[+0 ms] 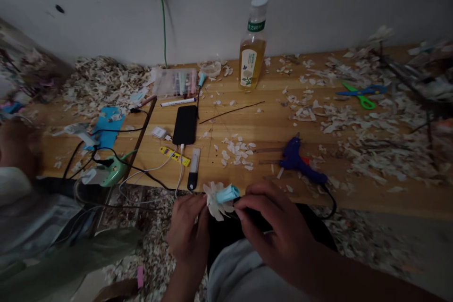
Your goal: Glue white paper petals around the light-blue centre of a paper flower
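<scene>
Nearest, above the person's grey clothing (240, 269), the two hands meet around a white-petalled flower (214, 205) with a rolled blue centre (227, 194), held just off the front edge of the tabletop (230, 128). The left hand (189, 226) pinches the flower at its left side; the right hand (276, 222) has thumb and forefinger drawn close together beside the blue roll, though whether they grip anything cannot be told. Just beyond the edge lie a utility knife (193, 170) and, to the right, a blue glue gun (299, 160), with loose petals (238, 152) between them. Behind the knife is a black phone (185, 125) with a white cable plugged in. Farther back, a thin dark stick (231, 113) lies slantwise, and crossed scissors (363, 93) rest among scraps at right. A bottle (252, 52) of amber liquid stands upright near the wall (208, 9).
</scene>
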A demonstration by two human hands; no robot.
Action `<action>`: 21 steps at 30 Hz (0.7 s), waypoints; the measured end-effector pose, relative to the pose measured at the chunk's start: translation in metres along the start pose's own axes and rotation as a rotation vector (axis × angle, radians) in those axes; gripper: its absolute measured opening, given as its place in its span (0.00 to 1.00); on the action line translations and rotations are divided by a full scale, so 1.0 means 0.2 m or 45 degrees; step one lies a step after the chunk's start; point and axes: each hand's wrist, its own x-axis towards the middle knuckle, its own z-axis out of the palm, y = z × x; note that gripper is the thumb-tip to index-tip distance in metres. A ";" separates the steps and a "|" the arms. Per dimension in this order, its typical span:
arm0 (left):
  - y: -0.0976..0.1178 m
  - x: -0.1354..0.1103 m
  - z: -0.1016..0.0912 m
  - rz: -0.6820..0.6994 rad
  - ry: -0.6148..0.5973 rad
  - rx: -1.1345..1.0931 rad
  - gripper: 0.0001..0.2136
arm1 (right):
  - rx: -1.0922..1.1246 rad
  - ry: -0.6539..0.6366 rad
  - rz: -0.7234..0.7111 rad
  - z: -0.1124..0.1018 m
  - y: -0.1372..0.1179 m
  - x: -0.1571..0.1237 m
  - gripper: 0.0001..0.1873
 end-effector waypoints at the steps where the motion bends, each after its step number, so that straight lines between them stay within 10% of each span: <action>1: 0.00 0.00 0.00 0.003 -0.003 0.002 0.15 | -0.017 0.005 -0.006 0.00 0.00 0.00 0.10; 21: -0.02 0.01 0.01 -0.007 -0.032 0.036 0.13 | 0.015 -0.302 0.006 -0.08 -0.04 0.06 0.09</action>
